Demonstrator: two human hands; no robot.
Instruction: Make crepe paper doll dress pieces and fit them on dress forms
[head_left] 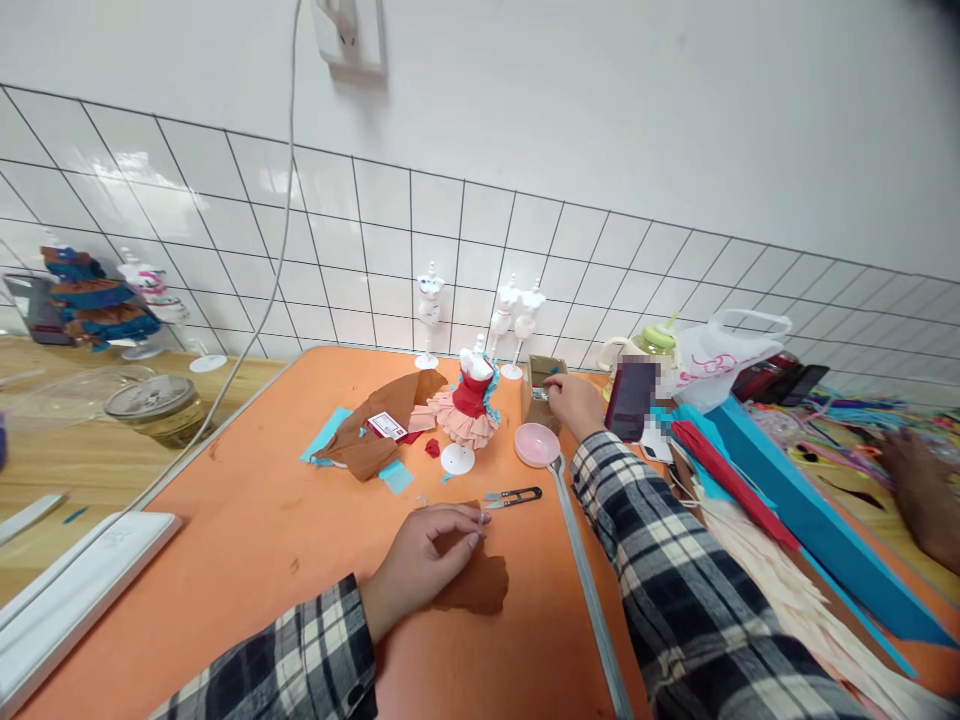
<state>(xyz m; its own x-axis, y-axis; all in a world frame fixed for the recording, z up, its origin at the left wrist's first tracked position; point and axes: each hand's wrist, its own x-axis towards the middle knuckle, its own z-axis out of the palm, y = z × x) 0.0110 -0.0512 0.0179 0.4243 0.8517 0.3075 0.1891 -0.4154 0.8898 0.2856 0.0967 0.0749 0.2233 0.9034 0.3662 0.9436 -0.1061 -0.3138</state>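
My left hand (427, 560) is low over the orange tabletop, thumb and fingertips pinched around something too small to name. My right hand (576, 403) reaches to a small cardboard box (537, 408), fingertips bent together at its opening; what they grip, if anything, is hidden. Black-handled thread snips (517, 496) lie just beyond my left fingertips. Past them stands a mini dress form (474, 390) in a red bodice and ruffled peach skirt with blue trim. A pink dish (537, 445) sits in front of the box.
Brown fabric (375, 425) with blue scraps lies left of the dress form. White mini dress forms (429, 310) stand along the wall. A grey zipper strip (589, 590) runs down the right. Beyond are a phone (632, 398), cloth strips and another person's hand (919, 490).
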